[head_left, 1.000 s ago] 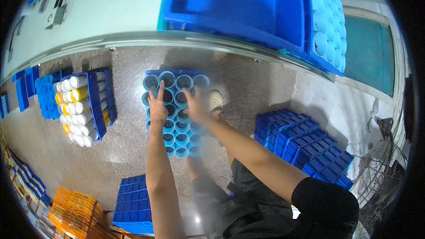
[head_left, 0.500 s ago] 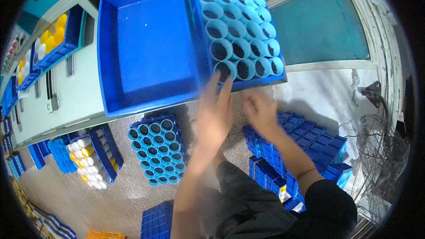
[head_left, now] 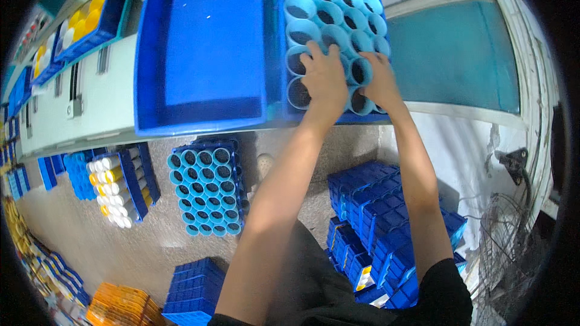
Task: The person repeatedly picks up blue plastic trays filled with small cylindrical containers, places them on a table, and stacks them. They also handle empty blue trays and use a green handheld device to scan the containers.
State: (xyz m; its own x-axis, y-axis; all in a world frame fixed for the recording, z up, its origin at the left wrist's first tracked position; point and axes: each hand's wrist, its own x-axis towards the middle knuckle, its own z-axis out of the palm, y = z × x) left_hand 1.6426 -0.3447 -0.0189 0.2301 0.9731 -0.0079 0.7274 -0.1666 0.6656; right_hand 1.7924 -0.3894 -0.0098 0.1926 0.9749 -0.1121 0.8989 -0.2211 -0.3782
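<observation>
Light-blue cups (head_left: 298, 60) with dark contents stand in close rows in a blue crate at the right of the work surface. My left hand (head_left: 326, 84) reaches over the nearer rows, its fingers bent around cup rims and hiding the cups beneath. To its right, my right hand (head_left: 382, 87) is curled around the side of another light-blue cup (head_left: 360, 72), fingers at the far side and thumb at the near side. Left of the cups lies a shallow blue tray (head_left: 211, 42) with only a tiny white speck visible inside.
Below the work surface, another stack of cup-filled crates (head_left: 205, 190) stands on the floor. Stacked blue crates (head_left: 386, 217) are at the lower right, beside tangled wire (head_left: 513, 247). White and yellow cups (head_left: 115, 190) lie in crates at left; orange crates (head_left: 121, 305) are at lower left.
Both hands have moved away from me, from the crate's near edge onto the nearer cups. The fingers have settled around the cups, and the view has shifted slightly.
</observation>
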